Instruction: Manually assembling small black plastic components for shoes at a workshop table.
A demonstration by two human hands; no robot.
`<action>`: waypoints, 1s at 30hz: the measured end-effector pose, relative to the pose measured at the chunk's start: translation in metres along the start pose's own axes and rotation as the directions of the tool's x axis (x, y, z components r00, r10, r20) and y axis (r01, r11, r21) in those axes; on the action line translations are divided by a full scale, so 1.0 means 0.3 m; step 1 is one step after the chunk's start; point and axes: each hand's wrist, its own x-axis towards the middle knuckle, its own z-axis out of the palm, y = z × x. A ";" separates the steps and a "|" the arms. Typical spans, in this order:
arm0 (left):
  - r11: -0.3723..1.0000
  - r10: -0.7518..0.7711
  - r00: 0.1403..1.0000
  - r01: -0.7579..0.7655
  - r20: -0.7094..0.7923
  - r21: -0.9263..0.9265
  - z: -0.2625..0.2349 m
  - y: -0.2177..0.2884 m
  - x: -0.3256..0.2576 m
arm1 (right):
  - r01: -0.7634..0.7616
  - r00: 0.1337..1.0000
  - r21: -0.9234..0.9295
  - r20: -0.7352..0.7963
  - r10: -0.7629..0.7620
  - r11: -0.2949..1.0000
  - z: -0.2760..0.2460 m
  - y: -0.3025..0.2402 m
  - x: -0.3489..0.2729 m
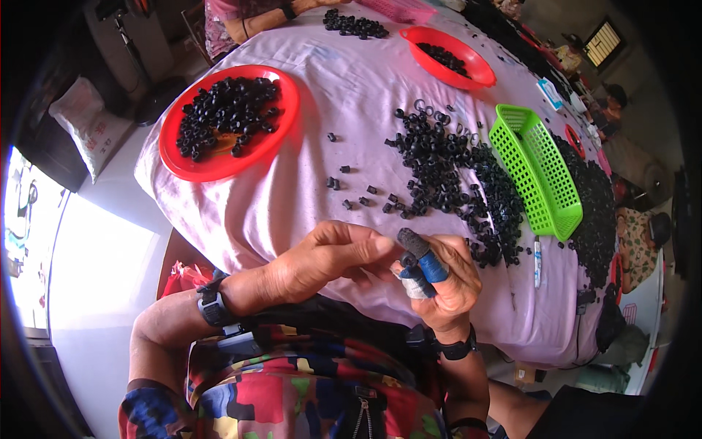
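My left hand (322,256) is closed at the front edge of the table, thumb and forefinger pressed together beside my right hand. Whatever those fingertips hold, if anything, is too small to make out. My right hand (455,282) wears a black fingertip cover (414,241) with blue tape (433,268) below it, and white tape (417,287) round another digit. A small black ring-shaped part (407,259) appears pinched between its covered fingertips. Beyond both hands lies a heap of small black ring-shaped parts (431,157), with several scattered singly toward the left.
A red plate (170,157) piled with black parts stands at the left. At the far side are a red bowl (479,69) and another black pile (355,25) near a person's arm (256,28). A green basket (530,161) and a white marker (537,262) lie right.
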 end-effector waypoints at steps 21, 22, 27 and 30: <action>0.967 0.251 0.916 -0.221 -0.314 0.126 -0.179 0.265 0.161 | -0.684 0.729 -0.100 -0.056 0.682 0.723 -0.143 0.159 -0.105; 0.925 0.294 0.914 -0.198 -0.280 0.324 -0.140 0.278 0.184 | -0.676 0.736 -0.112 -0.055 0.675 0.728 -0.144 0.150 -0.097; 0.096 0.571 0.809 -0.231 0.136 0.968 -0.157 0.203 0.499 | -0.661 0.742 -0.122 0.045 0.669 0.741 -0.162 0.136 -0.132; -0.220 0.552 0.748 -0.296 0.368 0.930 -0.159 0.124 0.519 | -0.536 0.840 -0.132 0.017 0.543 0.834 -0.148 0.115 -0.111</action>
